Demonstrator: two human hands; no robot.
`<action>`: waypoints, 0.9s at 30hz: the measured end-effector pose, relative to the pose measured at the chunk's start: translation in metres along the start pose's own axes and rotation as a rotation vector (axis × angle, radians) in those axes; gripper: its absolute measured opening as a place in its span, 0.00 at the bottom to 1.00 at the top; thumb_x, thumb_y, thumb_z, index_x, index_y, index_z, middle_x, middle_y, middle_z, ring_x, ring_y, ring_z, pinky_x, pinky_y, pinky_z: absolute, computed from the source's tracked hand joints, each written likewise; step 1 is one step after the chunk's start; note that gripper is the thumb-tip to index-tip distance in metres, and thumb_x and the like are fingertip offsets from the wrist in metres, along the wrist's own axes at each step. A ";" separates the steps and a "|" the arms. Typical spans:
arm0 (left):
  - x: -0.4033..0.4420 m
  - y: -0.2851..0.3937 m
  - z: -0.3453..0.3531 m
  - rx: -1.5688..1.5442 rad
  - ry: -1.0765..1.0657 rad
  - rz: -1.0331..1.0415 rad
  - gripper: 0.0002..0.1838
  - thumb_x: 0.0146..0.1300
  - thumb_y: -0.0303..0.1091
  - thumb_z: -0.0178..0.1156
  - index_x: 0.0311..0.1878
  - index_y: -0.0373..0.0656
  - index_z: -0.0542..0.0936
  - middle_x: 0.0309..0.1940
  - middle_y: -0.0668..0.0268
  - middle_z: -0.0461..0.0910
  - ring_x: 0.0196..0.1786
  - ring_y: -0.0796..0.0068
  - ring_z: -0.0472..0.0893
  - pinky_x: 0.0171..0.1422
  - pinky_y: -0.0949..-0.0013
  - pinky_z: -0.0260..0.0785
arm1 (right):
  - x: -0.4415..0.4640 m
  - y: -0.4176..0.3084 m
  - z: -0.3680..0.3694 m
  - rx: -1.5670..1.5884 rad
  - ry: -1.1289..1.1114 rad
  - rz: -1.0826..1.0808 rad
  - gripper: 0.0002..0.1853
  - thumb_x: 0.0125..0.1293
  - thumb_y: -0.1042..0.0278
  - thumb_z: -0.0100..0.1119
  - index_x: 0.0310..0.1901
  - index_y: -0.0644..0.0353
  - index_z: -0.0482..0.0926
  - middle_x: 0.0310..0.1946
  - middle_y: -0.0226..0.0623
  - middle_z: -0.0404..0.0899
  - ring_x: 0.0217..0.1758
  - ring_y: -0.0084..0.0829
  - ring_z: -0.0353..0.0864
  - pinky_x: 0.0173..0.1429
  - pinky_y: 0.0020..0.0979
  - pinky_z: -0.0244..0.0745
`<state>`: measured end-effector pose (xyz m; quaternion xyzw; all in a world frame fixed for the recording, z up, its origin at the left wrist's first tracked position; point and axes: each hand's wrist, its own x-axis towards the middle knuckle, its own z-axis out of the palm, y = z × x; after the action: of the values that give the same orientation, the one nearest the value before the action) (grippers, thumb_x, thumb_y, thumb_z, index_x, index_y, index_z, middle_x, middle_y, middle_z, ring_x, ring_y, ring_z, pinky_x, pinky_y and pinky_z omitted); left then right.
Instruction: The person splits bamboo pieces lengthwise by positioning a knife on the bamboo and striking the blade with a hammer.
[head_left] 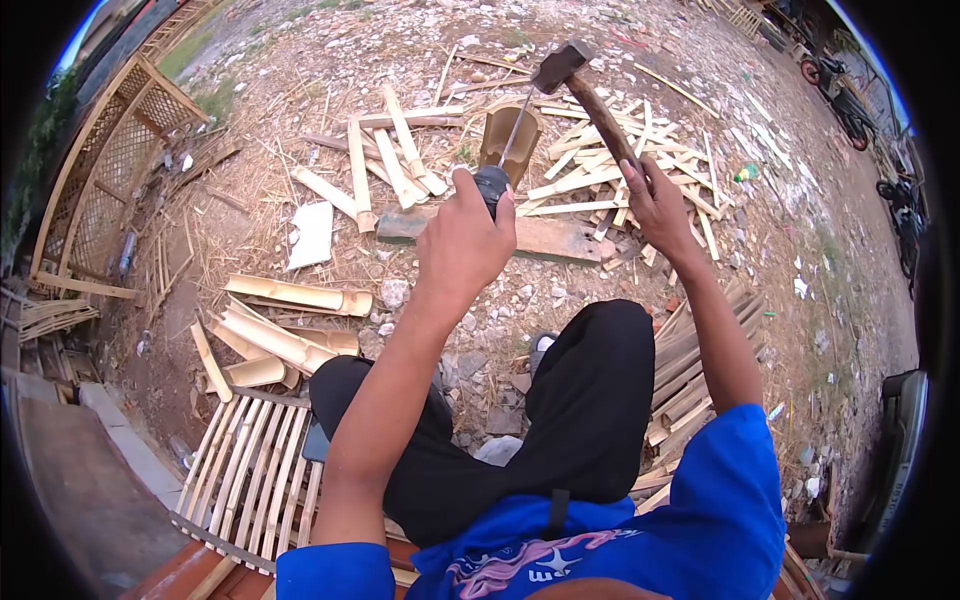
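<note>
My left hand (462, 240) is closed around the black grip of a long, narrow blade (517, 130), seen nearly edge-on. A hammer (598, 112) with a dark metal head and wooden handle is gripped in my right hand (657, 205). Its head appears beside the blade's far end; whether they touch I cannot tell. Behind the blade stands a curved bamboo piece (524, 143), its lower part hidden by my left hand. Below it a thick wooden plank (555, 237) lies across the ground.
Thin bamboo strips (600, 180) are heaped to the right of the plank. Split bamboo halves (290, 330) lie at left near my knee, above a slatted bamboo panel (250, 470). More strips (700, 370) are stacked by my right leg. A lattice frame (110, 185) leans at far left.
</note>
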<state>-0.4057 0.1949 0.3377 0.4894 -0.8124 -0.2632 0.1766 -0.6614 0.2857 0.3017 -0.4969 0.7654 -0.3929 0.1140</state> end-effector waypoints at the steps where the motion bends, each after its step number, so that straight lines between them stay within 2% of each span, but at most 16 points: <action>1: 0.000 0.000 0.000 0.003 0.005 0.008 0.25 0.70 0.47 0.54 0.53 0.32 0.63 0.35 0.38 0.81 0.40 0.36 0.83 0.46 0.41 0.73 | -0.001 0.000 0.001 -0.044 0.001 -0.030 0.26 0.75 0.44 0.48 0.50 0.64 0.75 0.20 0.42 0.74 0.25 0.33 0.73 0.33 0.37 0.67; 2: 0.000 0.000 0.000 0.001 0.007 0.012 0.25 0.70 0.47 0.54 0.53 0.32 0.64 0.35 0.38 0.81 0.40 0.36 0.83 0.46 0.41 0.73 | 0.000 -0.003 -0.001 -0.084 0.017 -0.067 0.25 0.75 0.44 0.48 0.51 0.63 0.76 0.21 0.44 0.75 0.24 0.37 0.73 0.35 0.40 0.67; 5: 0.002 -0.001 -0.001 -0.001 0.016 0.020 0.25 0.70 0.47 0.54 0.52 0.32 0.64 0.34 0.38 0.81 0.39 0.36 0.83 0.45 0.41 0.74 | 0.005 -0.036 -0.028 -0.136 0.034 -0.081 0.26 0.75 0.44 0.49 0.51 0.63 0.76 0.22 0.45 0.75 0.24 0.37 0.72 0.35 0.40 0.66; 6: 0.002 -0.001 -0.001 0.001 0.019 0.024 0.24 0.69 0.47 0.54 0.51 0.32 0.64 0.33 0.38 0.81 0.39 0.36 0.83 0.44 0.42 0.74 | 0.010 -0.043 -0.037 -0.131 0.027 -0.043 0.27 0.75 0.43 0.49 0.51 0.65 0.76 0.20 0.42 0.73 0.23 0.33 0.71 0.32 0.38 0.64; 7: 0.001 -0.002 0.000 0.001 0.018 0.021 0.24 0.69 0.47 0.54 0.51 0.32 0.64 0.33 0.38 0.81 0.38 0.36 0.83 0.44 0.42 0.74 | 0.015 -0.047 -0.044 -0.072 0.069 -0.066 0.29 0.74 0.41 0.49 0.53 0.66 0.76 0.19 0.33 0.70 0.21 0.25 0.68 0.28 0.33 0.61; 9: 0.002 -0.002 -0.001 0.000 0.006 0.020 0.24 0.69 0.46 0.55 0.50 0.32 0.64 0.32 0.39 0.81 0.38 0.36 0.83 0.43 0.42 0.74 | 0.019 -0.063 -0.049 0.195 0.204 -0.148 0.28 0.75 0.41 0.48 0.51 0.65 0.76 0.17 0.24 0.66 0.19 0.17 0.64 0.24 0.25 0.58; 12: 0.003 -0.002 -0.001 -0.011 0.019 0.033 0.23 0.69 0.46 0.55 0.50 0.32 0.64 0.31 0.39 0.81 0.37 0.36 0.83 0.42 0.43 0.75 | 0.023 -0.060 -0.038 0.436 0.326 -0.256 0.24 0.77 0.45 0.46 0.43 0.62 0.75 0.19 0.21 0.65 0.18 0.11 0.61 0.20 0.17 0.52; 13: 0.003 -0.002 -0.001 -0.015 0.026 0.041 0.23 0.69 0.45 0.55 0.50 0.32 0.64 0.31 0.39 0.81 0.37 0.37 0.83 0.41 0.43 0.75 | 0.022 -0.046 -0.023 0.445 0.327 -0.234 0.23 0.77 0.45 0.46 0.43 0.62 0.74 0.19 0.23 0.67 0.18 0.15 0.64 0.22 0.24 0.58; 15: 0.006 -0.002 -0.001 -0.033 0.025 0.045 0.23 0.69 0.45 0.55 0.50 0.31 0.64 0.31 0.38 0.81 0.37 0.36 0.83 0.42 0.43 0.75 | 0.010 -0.021 0.002 -0.016 0.123 -0.089 0.23 0.77 0.46 0.45 0.46 0.62 0.74 0.19 0.33 0.71 0.20 0.27 0.70 0.27 0.35 0.65; 17: 0.004 -0.002 0.003 -0.034 0.005 0.042 0.24 0.69 0.46 0.54 0.50 0.31 0.64 0.32 0.38 0.81 0.38 0.36 0.83 0.43 0.43 0.75 | 0.010 -0.009 -0.002 -0.224 -0.051 -0.119 0.23 0.76 0.46 0.45 0.49 0.63 0.73 0.21 0.46 0.75 0.24 0.40 0.75 0.33 0.45 0.66; 18: 0.008 -0.002 0.003 -0.027 0.004 0.040 0.24 0.69 0.46 0.54 0.51 0.31 0.64 0.33 0.38 0.81 0.38 0.36 0.83 0.44 0.43 0.75 | 0.009 -0.025 -0.010 -0.206 -0.109 -0.003 0.23 0.76 0.46 0.45 0.49 0.63 0.73 0.23 0.53 0.76 0.26 0.45 0.76 0.34 0.45 0.67; 25: 0.007 -0.002 0.004 -0.004 0.006 0.011 0.25 0.70 0.46 0.53 0.52 0.30 0.64 0.33 0.37 0.81 0.40 0.36 0.83 0.46 0.42 0.74 | 0.004 -0.018 0.001 -0.136 -0.035 -0.054 0.24 0.76 0.45 0.47 0.48 0.64 0.74 0.22 0.49 0.76 0.25 0.42 0.76 0.35 0.42 0.68; 27: 0.005 -0.003 0.001 0.003 0.006 0.010 0.25 0.70 0.46 0.53 0.52 0.30 0.64 0.33 0.36 0.81 0.40 0.36 0.83 0.46 0.42 0.74 | 0.007 -0.021 -0.004 -0.149 -0.019 -0.063 0.24 0.76 0.45 0.47 0.48 0.64 0.75 0.21 0.47 0.75 0.24 0.38 0.74 0.34 0.41 0.67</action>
<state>-0.4071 0.1895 0.3353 0.4863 -0.8147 -0.2598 0.1795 -0.6531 0.2777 0.3211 -0.5317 0.7753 -0.3333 0.0716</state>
